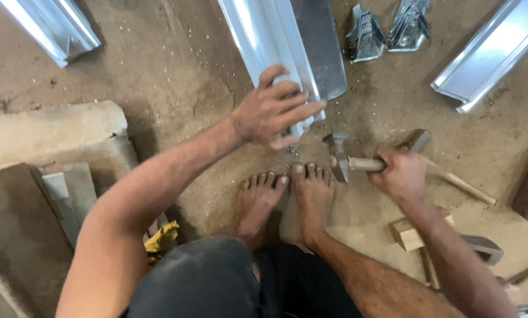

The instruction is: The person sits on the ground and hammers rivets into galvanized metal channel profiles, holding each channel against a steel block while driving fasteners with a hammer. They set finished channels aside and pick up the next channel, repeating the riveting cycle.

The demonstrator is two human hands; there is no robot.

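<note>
Head view looks down on a person squatting barefoot on a sandy floor (175, 88). Left hand (275, 109) lies spread, fingers loose, on the near end of a folded sheet-metal channel (287, 41). Right hand (402, 174) is clenched around a hammer (358, 162), its head just beside the toes.

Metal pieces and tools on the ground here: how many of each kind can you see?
Long folded sheet-metal channels: 3 (one under the left hand at, others at and)
Stacks of small metal brackets: 2
Hammers: 2 (one in the right hand at, one at)
Total: 7
</note>
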